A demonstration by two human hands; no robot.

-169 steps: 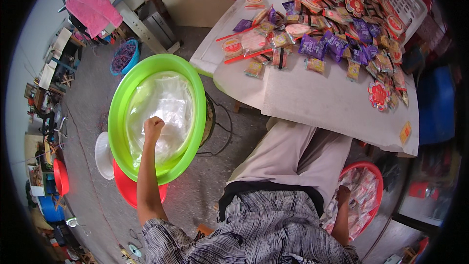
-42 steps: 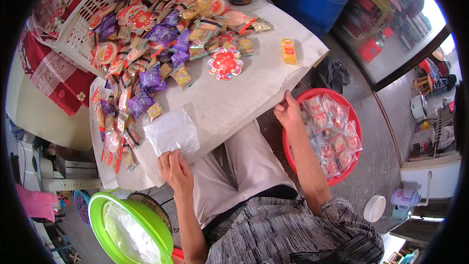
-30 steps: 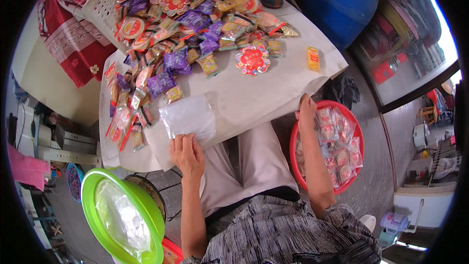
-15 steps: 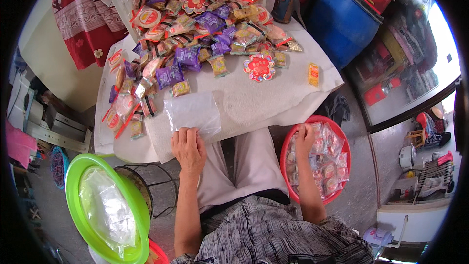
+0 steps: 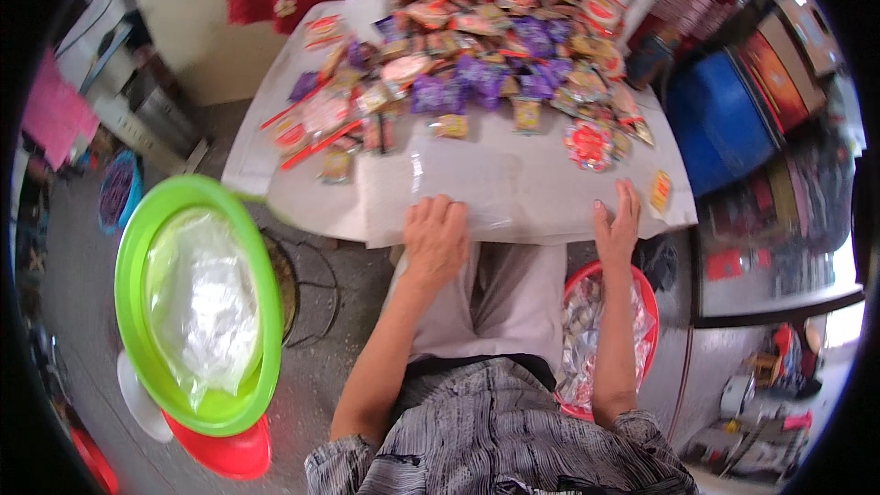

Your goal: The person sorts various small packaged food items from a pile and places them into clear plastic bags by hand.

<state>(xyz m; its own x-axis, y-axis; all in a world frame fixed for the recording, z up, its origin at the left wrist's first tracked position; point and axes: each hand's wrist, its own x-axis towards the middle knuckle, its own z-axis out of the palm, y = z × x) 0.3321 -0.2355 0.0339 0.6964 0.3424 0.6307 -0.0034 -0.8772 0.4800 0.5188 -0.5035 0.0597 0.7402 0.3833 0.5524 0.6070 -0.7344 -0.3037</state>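
The clear plastic bag point(image 5: 466, 172) lies flat on the counter point(image 5: 559, 206), near its front edge. The left hand point(image 5: 435, 235) has bent fingers at the bag's near side; whether they pinch it, I cannot tell. The right hand point(image 5: 617, 227), fingers extended, holds nothing. Beyond the bag is a heap of wrapped snacks point(image 5: 500, 50).

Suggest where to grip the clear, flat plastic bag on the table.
Pinch the bag at its near-right corner, probably with the right hand from the right: it lies flat, and the left hand covers its near-left part, leaving that corner free.
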